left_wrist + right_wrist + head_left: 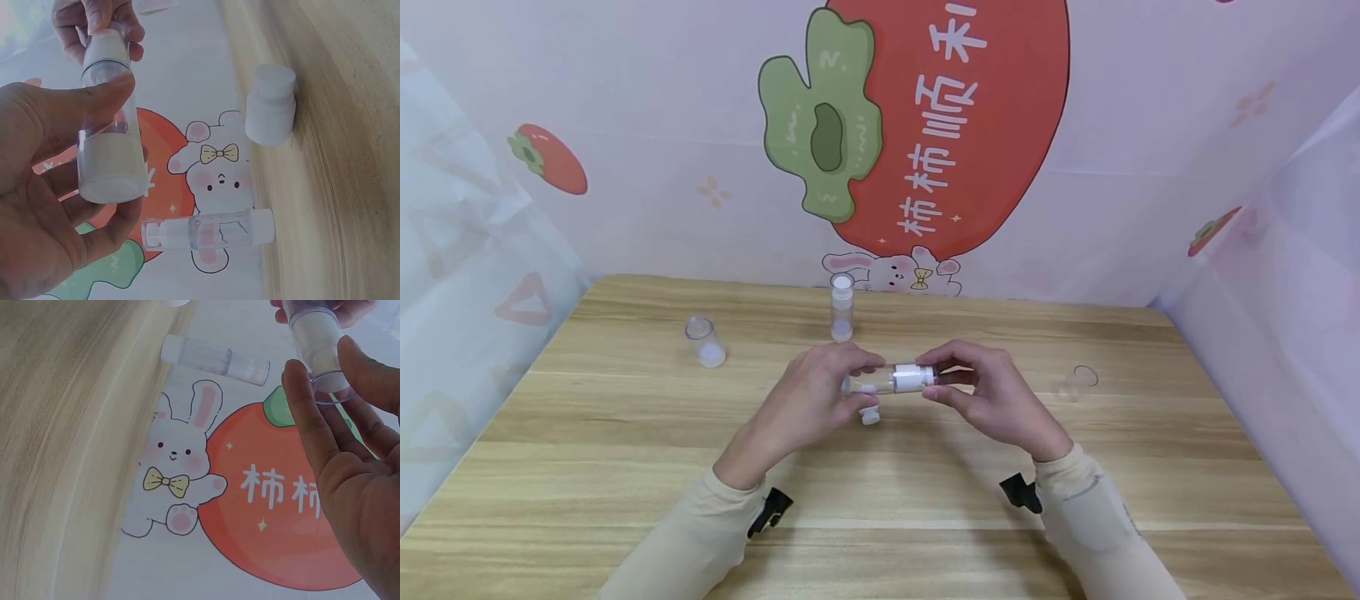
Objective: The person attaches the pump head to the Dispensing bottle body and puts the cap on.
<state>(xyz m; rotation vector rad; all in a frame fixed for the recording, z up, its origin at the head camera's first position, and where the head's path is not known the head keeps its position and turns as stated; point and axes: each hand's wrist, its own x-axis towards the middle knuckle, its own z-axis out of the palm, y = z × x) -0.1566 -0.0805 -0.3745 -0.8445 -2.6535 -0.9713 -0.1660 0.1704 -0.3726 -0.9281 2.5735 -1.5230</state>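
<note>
A clear cylindrical bottle (912, 377) with a white base and white collar is held sideways between both hands above the table. My left hand (811, 392) grips its body, with thumb and fingers curled around it; the white base (111, 169) shows in the left wrist view. At the collar end, my right hand (988, 392) pinches the clear rim (331, 387) between thumb and fingers. Below my left hand stands a small white bottle (270, 106), partly hidden in the head view. Behind the hands, a similar clear bottle (842, 312) stands upright.
To the left on the wooden table (625, 467) is a clear container (705, 342) with a white bottom. A faint transparent piece (1078, 381), hard to make out, lies at the right. A printed backdrop (662, 167) rises behind the table's far edge.
</note>
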